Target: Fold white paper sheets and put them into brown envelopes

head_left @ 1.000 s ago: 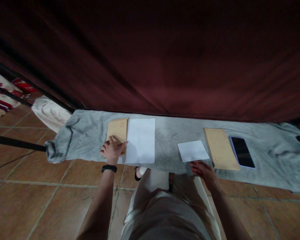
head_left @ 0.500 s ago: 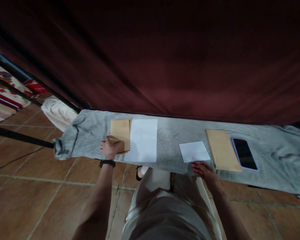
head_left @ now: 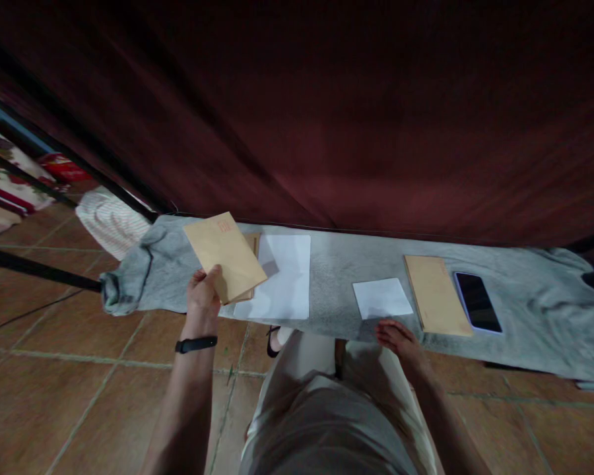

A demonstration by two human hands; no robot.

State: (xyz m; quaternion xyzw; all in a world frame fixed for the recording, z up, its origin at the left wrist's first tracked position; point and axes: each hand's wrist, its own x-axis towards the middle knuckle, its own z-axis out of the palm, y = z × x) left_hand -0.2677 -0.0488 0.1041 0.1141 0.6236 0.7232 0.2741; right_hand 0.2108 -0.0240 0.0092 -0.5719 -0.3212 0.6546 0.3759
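My left hand (head_left: 204,293) grips the lower left edge of a brown envelope (head_left: 225,254), thumb on top. The envelope is raised and tilted above other brown envelopes (head_left: 252,243), which it mostly covers. Beside them lies a stack of white paper (head_left: 291,277), partly overlapped by the held envelope. My right hand (head_left: 396,338) rests at the near edge of the cloth, fingers stretched out and holding nothing. Just beyond its fingertips is a small folded white paper (head_left: 382,298). To the right of that paper lies another brown envelope pile (head_left: 438,295).
A phone (head_left: 478,302) lies right of the envelope pile. Grey cloth (head_left: 331,277) covers the narrow surface, with a dark red curtain (head_left: 356,165) hanging behind it. Black metal bars (head_left: 39,267) and a striped white cloth (head_left: 111,221) are at the left, above a tiled floor.
My left hand has lifted the top envelope off the left pile and turned it at an angle. My right hand has stayed nearly in place. The view has shifted slightly.
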